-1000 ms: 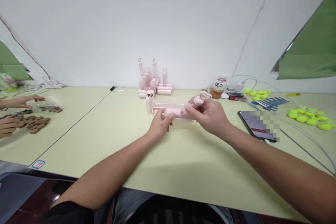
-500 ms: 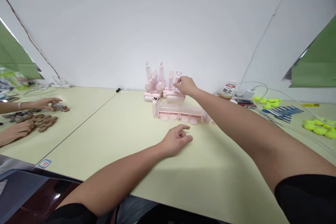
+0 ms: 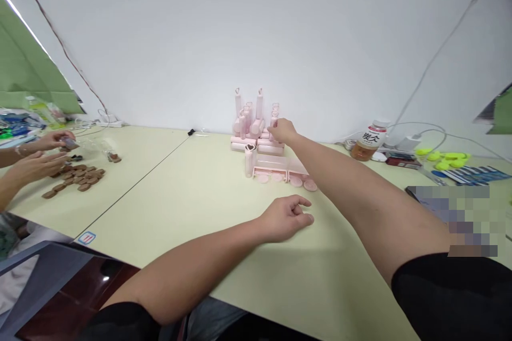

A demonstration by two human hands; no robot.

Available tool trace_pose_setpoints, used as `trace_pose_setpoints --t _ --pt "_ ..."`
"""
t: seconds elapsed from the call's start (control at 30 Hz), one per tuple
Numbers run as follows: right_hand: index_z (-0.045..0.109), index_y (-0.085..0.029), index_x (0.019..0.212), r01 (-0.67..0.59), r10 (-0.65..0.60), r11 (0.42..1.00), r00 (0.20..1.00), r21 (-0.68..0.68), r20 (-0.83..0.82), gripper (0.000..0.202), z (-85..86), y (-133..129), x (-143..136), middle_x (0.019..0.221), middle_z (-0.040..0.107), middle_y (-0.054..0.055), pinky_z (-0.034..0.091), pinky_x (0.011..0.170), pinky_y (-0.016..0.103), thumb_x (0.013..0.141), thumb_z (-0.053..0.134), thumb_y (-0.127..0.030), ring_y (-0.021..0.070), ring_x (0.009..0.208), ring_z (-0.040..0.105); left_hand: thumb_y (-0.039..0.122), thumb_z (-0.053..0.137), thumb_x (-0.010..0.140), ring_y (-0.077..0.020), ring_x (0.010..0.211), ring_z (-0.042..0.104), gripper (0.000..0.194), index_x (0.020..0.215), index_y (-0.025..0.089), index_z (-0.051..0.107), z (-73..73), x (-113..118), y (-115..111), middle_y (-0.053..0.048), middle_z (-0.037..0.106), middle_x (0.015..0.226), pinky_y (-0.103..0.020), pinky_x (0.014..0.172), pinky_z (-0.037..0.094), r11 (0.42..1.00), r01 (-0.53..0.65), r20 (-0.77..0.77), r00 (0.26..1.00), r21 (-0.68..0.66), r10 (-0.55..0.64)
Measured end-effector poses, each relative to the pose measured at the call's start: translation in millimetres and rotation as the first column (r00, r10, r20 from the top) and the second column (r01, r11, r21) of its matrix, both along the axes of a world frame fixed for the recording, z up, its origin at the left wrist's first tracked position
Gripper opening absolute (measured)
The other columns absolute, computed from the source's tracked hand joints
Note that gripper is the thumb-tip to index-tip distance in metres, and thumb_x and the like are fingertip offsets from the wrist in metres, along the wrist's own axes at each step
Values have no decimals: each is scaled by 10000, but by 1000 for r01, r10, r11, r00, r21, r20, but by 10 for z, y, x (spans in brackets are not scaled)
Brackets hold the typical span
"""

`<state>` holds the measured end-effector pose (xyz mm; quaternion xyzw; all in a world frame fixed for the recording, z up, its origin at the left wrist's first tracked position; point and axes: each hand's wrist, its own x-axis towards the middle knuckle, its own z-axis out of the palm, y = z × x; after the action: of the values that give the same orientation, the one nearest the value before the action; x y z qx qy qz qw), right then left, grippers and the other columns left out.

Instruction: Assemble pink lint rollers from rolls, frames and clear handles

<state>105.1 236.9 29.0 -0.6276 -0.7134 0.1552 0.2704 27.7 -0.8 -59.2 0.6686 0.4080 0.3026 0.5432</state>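
Observation:
My right hand (image 3: 284,132) reaches to the back and pinches a slim pink tube (image 3: 274,120) with a heart-shaped loop on top. The tube is upright among other pink tubes (image 3: 259,104), some standing and some lying on their sides (image 3: 243,145). My left hand (image 3: 286,218) rests over the table with thumb and forefinger apart, holding nothing. Just beyond it lie pink discs (image 3: 296,181) along the front of a clear and pink tray-like piece (image 3: 272,162). A short pink tube with a dark heart on its end (image 3: 250,157) stands at their left.
To the right are a brown-filled bottle (image 3: 368,141), cables, yellow-green pieces (image 3: 444,159) and blue-and-white strips (image 3: 476,175). At the left, a co-worker's hands (image 3: 44,157) work above brown pieces (image 3: 80,176). A wall closes off the table's back edge.
The view has shifted, so most things sit further right. My right hand has set the pink tube in front of its neighbour while still gripping it. The co-worker's hands have come together.

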Motion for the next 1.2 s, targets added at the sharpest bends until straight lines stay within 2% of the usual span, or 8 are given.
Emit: trace_pose_setpoints --t 0.13,0.3,0.5,0.6,0.8,0.97,1.1,1.2 --pt "597 -137 894 35 -35 999 999 -9 -21 169 21 -52 24 705 661 100 463 520 307 798 636 -269 200 527 608 410 617 824 -89 638 470 461 1214 166 598 -4 1 7 38 534 764 -226 606 399 1000 -2 -2 1000 12 2" --pt "488 -127 1197 40 -36 984 999 172 -26 336 79 -250 83 1078 641 187 471 693 355 900 455 -281 252 852 620 404 609 828 -91 637 472 451 1214 171 596 27 -5 -3 35 538 764 -219 590 397 1000 -2 -19 1000 8 2" --pt "677 -210 953 -470 448 870 880 150 159 202 -24 -562 0 880 687 19 408 733 254 792 575 -144 173 812 590 391 611 826 -91 625 463 424 1189 171 604 33 1 -1 31 534 761 -211 561 387 1000 -6 -20 1000 13 7" --pt "703 -199 969 -575 544 809 810 117 219 230 -111 -600 -72 854 680 17 377 695 244 782 592 -123 167 790 577 391 615 823 -91 615 460 407 1159 162 615 22 2 7 30 532 754 -215 556 385 1000 -7 -9 1000 7 7" --pt "695 -159 805 -626 575 770 765 124 290 83 -122 -595 -125 837 673 50 329 655 250 825 621 -191 175 765 546 377 605 827 -85 595 445 359 1107 155 637 4 0 7 37 512 726 -223 558 383 1000 18 8 1000 -13 -18" --pt "712 -165 878 -611 551 771 781 178 293 105 70 -570 -91 886 676 54 359 698 256 837 615 -171 180 801 568 374 582 845 -88 598 452 340 1088 147 653 6 -2 -6 32 520 708 -225 571 386 997 58 -39 998 53 -56" --pt "719 -173 877 -538 472 798 839 273 272 121 327 -581 51 932 650 62 385 747 279 848 604 -197 187 822 567 357 566 852 -143 754 573 323 1085 161 674 67 -64 19 -42 635 912 -275 713 470 959 44 -177 984 279 6" --pt "706 -179 876 -424 401 794 904 436 148 119 468 -806 291 903 623 50 413 740 294 847 607 -239 173 773 564 334 565 851 -232 1026 584 317 1104 179 676 116 -133 94 -92 635 1133 -361 916 466 864 45 -314 940 502 133"
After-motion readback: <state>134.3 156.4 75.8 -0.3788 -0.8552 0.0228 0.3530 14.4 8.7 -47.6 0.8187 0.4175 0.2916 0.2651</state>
